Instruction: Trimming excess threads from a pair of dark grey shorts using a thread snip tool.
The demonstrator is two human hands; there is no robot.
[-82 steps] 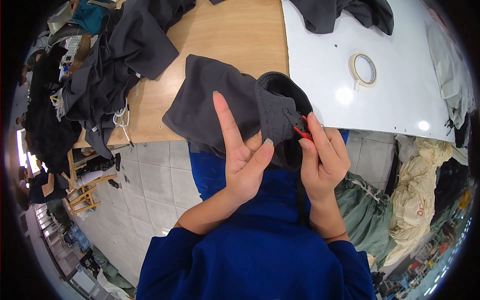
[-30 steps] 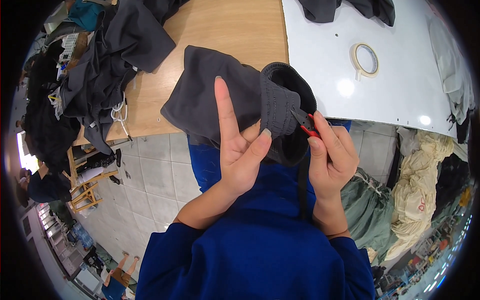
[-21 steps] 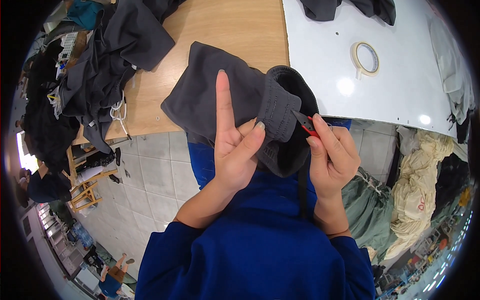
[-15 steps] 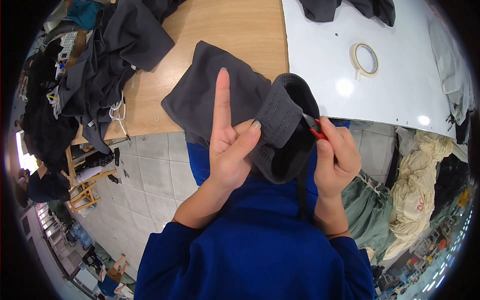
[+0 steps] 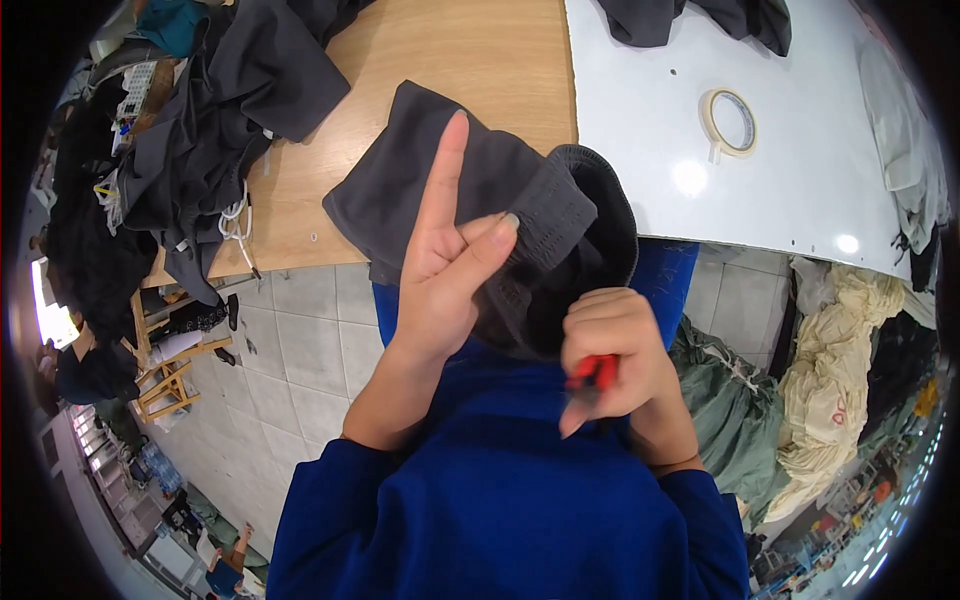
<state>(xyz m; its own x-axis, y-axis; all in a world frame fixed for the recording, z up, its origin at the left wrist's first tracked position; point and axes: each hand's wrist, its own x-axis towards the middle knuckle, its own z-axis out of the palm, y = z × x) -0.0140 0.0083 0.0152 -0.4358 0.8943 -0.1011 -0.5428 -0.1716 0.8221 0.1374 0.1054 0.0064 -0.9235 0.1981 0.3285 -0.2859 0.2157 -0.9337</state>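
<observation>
A dark grey garment (image 5: 400,190) lies partly on the wooden table, its gathered, stitched band (image 5: 560,220) hanging over the edge towards me. My left hand (image 5: 437,285) pinches this band between thumb and bent fingers, while its index finger points straight up. The band's opening shows dark cloth inside. Just below it, my right hand (image 5: 625,345) is closed around small red thread snips (image 5: 598,370). Their tip, blurred by motion, points down towards my blue shirt. The snips are apart from the cloth.
A wooden table (image 5: 480,60) meets a white tabletop (image 5: 640,130), where a roll of masking tape (image 5: 730,122) lies. More dark garments (image 5: 240,90) are heaped at the left. Green and cream cloth bundles (image 5: 825,390) stand at the right. A wooden stool (image 5: 168,392) is on the tiled floor.
My right hand has drawn the snips out of the band's opening and down towards me, turning them over into its fist. My left hand has shifted slightly left, still pinching the band.
</observation>
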